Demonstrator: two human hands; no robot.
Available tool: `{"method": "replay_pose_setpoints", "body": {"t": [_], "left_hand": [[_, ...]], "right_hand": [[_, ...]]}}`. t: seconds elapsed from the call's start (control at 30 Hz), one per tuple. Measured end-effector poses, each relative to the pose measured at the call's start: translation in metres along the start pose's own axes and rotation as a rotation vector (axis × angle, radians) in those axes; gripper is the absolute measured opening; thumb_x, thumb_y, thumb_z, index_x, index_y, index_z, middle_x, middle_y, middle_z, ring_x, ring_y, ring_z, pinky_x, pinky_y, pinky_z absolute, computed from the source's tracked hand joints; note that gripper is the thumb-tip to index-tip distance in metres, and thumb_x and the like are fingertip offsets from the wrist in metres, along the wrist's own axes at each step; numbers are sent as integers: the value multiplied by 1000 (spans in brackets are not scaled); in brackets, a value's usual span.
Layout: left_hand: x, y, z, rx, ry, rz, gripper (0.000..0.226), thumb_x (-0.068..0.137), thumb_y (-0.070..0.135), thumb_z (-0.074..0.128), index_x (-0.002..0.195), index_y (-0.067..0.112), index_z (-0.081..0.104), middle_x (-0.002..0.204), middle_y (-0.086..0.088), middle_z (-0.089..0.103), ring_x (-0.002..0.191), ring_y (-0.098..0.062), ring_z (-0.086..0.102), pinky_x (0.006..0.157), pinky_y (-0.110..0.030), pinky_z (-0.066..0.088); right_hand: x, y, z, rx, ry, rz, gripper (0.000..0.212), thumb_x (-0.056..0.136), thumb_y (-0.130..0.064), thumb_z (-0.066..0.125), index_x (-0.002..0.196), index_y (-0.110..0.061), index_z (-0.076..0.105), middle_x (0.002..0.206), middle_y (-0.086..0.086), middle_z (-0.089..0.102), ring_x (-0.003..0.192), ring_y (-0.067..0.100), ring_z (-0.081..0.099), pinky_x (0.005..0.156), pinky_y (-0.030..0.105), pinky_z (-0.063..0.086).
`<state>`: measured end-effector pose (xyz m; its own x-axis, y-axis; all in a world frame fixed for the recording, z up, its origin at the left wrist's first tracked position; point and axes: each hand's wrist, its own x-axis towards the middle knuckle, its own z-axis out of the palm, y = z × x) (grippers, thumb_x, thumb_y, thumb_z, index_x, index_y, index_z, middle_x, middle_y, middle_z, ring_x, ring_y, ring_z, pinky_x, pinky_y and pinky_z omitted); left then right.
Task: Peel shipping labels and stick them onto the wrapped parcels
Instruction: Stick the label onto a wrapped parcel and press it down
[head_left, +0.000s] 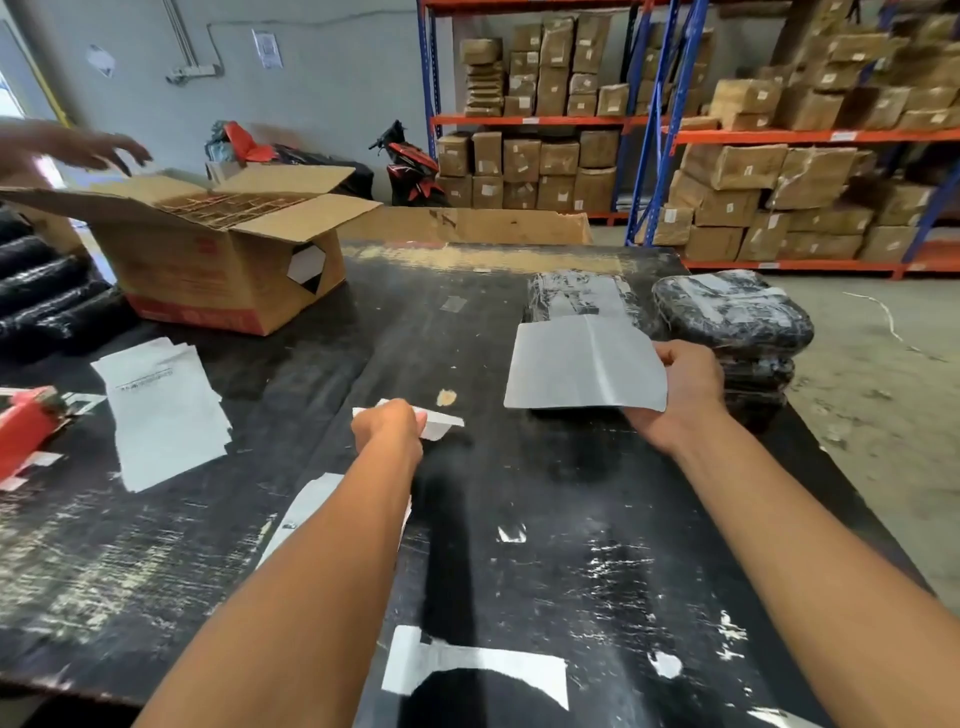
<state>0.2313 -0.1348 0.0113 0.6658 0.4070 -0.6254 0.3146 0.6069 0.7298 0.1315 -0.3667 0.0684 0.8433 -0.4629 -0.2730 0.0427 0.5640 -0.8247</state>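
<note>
The right grip (685, 384) pinches the label (582, 364) by its right edge, long axis crosswise, over the near half of the parcel (582, 296) toward the worktop's (519, 519) far right edge; the left grip (389, 426), farther off mid-worktop, pinches a backing strip (441, 422).

The right hand (685, 389) pinches a grey-white label (582, 364) by its right edge and holds it up, slightly curled, in front of a black wrapped parcel (582, 293) lying on the black table (519, 493), with a stack of parcels (737, 312) just to the right of it. The left hand (387, 428) grips a small white strip of paper (441, 421) above the table, apart from the label. Farther left lie a pile of white sheets (161, 410), a red tape dispenser (26, 431) at the edge and an open cardboard box (218, 270), over which another person's hand (98, 148) hovers
</note>
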Motion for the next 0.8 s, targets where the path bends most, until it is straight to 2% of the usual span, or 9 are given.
{"method": "replay_pose_setpoints", "body": {"t": [0.07, 0.13, 0.17, 0.27, 0.33, 0.4, 0.47, 0.67, 0.8], "left_hand": [[-7, 2, -2, 129, -50, 46, 43, 95, 9, 45, 138, 1, 44, 125, -9, 47, 106, -30, 54, 73, -31, 59], [-9, 3, -2, 241, -3, 100, 56, 91, 22, 46, 141, 0, 36, 138, -13, 43, 119, -34, 51, 101, -42, 47], [-11, 4, 1, 295, 45, 135, 56, 92, 23, 47, 141, 2, 33, 146, -15, 35, 125, -37, 47, 104, -43, 42], [-41, 15, 6, 385, 8, 367, 43, 90, 12, 53, 130, 5, 41, 141, -13, 43, 121, -35, 54, 90, -38, 47], [-62, 22, 16, 488, -247, 361, 23, 88, 12, 56, 111, 13, 54, 114, -1, 64, 99, -18, 64, 67, -23, 46], [-80, 26, 21, 532, -400, 265, 3, 86, 15, 59, 89, 13, 60, 78, 2, 64, 63, -13, 56, 47, -18, 35], [-98, 29, 24, 638, -574, 323, 20, 90, 24, 59, 84, 6, 64, 69, -4, 64, 50, -13, 53, 41, -18, 38], [-133, 34, 38, 636, -852, 96, 64, 93, 59, 50, 120, 2, 51, 105, -26, 67, 74, -32, 72, 60, -32, 62], [-144, 32, 56, 574, -941, 69, 60, 88, 54, 62, 117, 3, 50, 104, -24, 68, 72, -31, 73, 63, -35, 63]], "right_hand": [[1, 5, 5, -2, -4, 7, 20, 78, 0, 43, 66, -7, 57, 80, 12, 64, 73, 34, 66, 80, 46, 54], [0, 5, 11, 12, -19, -10, 44, 80, 4, 38, 41, -13, 49, 62, 6, 57, 59, 28, 61, 67, 38, 49], [-1, 5, 14, 5, -27, -26, 53, 81, 5, 37, 32, -17, 43, 55, 4, 52, 53, 25, 58, 62, 35, 47], [-9, 0, 25, -109, -49, -93, 62, 82, 6, 38, 24, -16, 38, 43, -2, 47, 40, 19, 55, 48, 27, 44], [-11, -5, 29, -172, -61, -129, 58, 84, 2, 41, 30, -16, 49, 45, -1, 54, 46, 20, 60, 48, 28, 46], [-13, -8, 33, -235, -70, -183, 38, 88, -4, 44, 55, -10, 62, 60, 5, 63, 60, 26, 64, 55, 33, 49], [-14, -12, 36, -310, -76, -245, 17, 89, -11, 46, 81, -8, 61, 78, 13, 62, 71, 31, 63, 61, 38, 50], [-27, -25, 36, -816, -139, -828, 22, 99, -16, 45, 78, -17, 53, 76, -4, 54, 70, 9, 49, 62, 30, 37], [-40, -28, 20, -1088, -281, -1157, 13, 101, -17, 45, 90, -19, 53, 67, -7, 54, 57, 4, 48, 56, 31, 40]]}}
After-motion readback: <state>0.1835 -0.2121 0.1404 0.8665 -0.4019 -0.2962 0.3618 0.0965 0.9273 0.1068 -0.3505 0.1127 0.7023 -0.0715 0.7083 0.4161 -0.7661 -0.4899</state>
